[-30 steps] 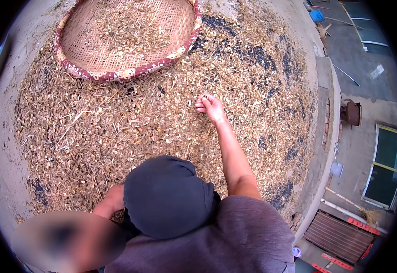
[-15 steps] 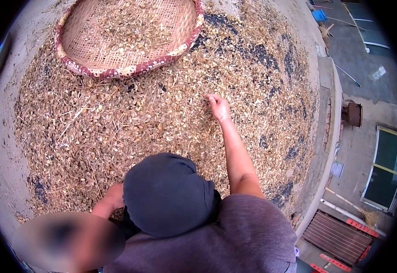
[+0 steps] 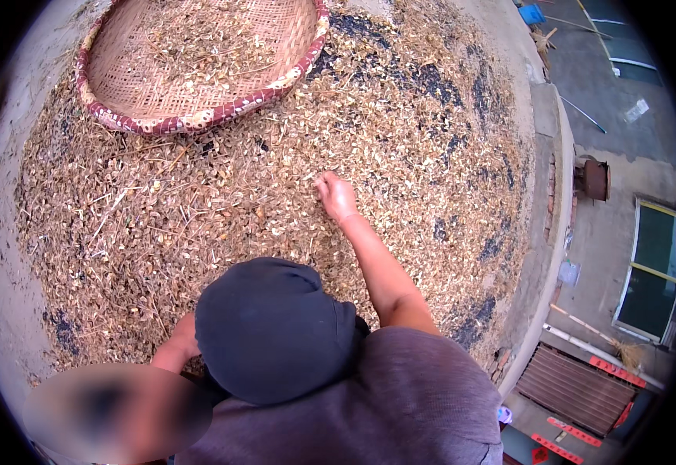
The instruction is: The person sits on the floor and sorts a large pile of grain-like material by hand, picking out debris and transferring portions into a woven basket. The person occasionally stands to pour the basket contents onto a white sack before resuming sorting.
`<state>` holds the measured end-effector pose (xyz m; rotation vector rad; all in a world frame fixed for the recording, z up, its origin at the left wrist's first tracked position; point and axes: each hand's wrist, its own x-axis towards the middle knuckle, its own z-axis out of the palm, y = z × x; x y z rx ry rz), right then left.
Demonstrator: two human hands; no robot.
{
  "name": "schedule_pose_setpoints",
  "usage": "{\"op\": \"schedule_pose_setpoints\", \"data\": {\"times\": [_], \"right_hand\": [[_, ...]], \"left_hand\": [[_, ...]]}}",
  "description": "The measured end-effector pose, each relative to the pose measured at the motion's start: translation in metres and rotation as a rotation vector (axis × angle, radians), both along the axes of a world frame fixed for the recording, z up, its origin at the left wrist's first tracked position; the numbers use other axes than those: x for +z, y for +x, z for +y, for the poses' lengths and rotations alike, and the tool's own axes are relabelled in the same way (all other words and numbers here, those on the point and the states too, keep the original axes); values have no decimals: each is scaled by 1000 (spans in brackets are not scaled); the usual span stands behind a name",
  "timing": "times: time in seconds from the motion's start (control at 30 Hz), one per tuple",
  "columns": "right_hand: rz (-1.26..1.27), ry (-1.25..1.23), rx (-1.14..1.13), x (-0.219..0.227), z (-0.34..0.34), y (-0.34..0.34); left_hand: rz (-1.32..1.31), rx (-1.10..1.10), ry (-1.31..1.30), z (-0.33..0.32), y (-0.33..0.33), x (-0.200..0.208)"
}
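Note:
My right hand (image 3: 338, 199) is stretched forward, low over a wide layer of dry, pale-brown husks (image 3: 276, 186) mixed with thin stalks. Its fingers are bent together, and anything pinched in them is too small to make out. Close to my body on the left is my left hand (image 3: 186, 333); a dark cap (image 3: 276, 329) hides its fingers. Beyond the hands, at the upper left, a round woven winnowing basket (image 3: 190, 122) with a red-and-cream patterned rim rests on the husks. More husks lie inside it.
Dark patches (image 3: 435, 81) show among the husks at the far right. A low concrete edge (image 3: 543, 186) borders the layer on the right. Past it are a rusty brown container (image 3: 596, 180), a broom (image 3: 624, 353), a green-paned window frame (image 3: 649, 267) and a blue bucket (image 3: 531, 14).
My right hand has moved left and slightly nearer over the husks, and its fingers are more bent. The left hand stays low by my body. The whole view has turned a little.

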<state>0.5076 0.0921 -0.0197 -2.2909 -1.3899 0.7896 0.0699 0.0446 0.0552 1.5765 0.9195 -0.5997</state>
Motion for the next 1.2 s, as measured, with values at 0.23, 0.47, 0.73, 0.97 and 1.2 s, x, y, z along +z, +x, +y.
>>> {"op": "schedule_pose_setpoints", "data": {"times": [0.23,0.47,0.73,0.97,1.2], "right_hand": [[808,169,-675,12,13,25],[-91,202,375,40,27,-30],[-186,35,135,24,35,-31],[-144,96,131,52,45,-43],[-33,82,372,56,57,-87]], "left_hand": [[-102,-165,51,-1,-1,-6],[-50,-86,-25,-1,-1,-8],[28,-23,-39,17,15,36],[24,-124,-9,10,15,24],[-38,-136,34,-2,7,1]]}}
